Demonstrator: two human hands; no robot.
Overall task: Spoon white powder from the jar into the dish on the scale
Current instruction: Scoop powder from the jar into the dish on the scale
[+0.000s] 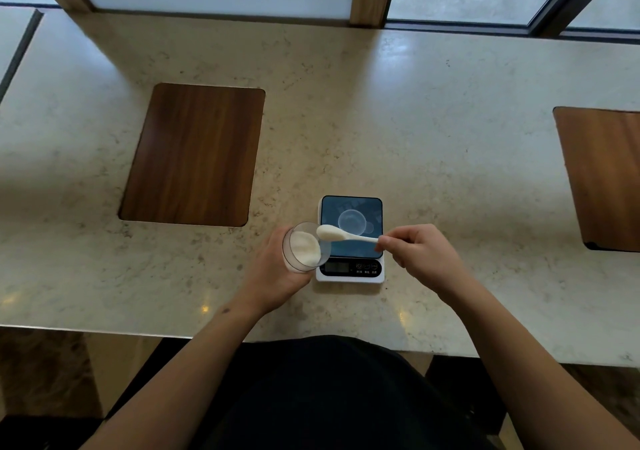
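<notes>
Left hand (277, 276) grips the tilted jar (304, 247), right hand (419, 254) pinches the loaded spoon (343, 235) by its handle end — light, spill-prone powder.

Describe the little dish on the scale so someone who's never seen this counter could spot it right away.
On the pale stone counter, find the small white scale just right of the left hand. The dish sits in the middle of its dark platform. It is clear, round and shallow, and looks empty, unlike the tilted jar holding white powder.
</notes>
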